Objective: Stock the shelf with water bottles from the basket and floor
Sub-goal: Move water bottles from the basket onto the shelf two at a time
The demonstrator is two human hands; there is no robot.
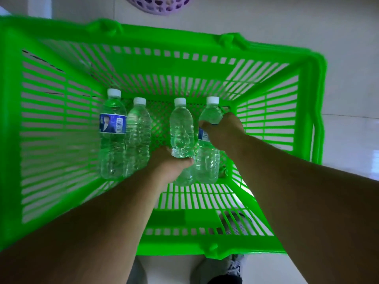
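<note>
Head view: my left hand (pixel 170 165) fingers grip a bare bottle (pixel 182 130), right hand (pixel 222 130) fingers grip a labelled bottle (pixel 207 160); both inside green basket (pixel 61 119) beside two more bottles (pixel 112 132).

1. Purple basket (pixel 160 5) up top is chopped off by the frame edge.
2. Right hand (pixel 222 130) covers most of the far-right bottle's label (pixel 203 135).
3. Left hand (pixel 172 165) hides its bottle's (pixel 181 128) lower part.
4. Shoe (pixel 235 267) barely shows.

glossy white tiled floor (pixel 348 58), thin grout lines, soft daylight glare, bit of a purple lattice basket (pixel 160 5) up top
</note>
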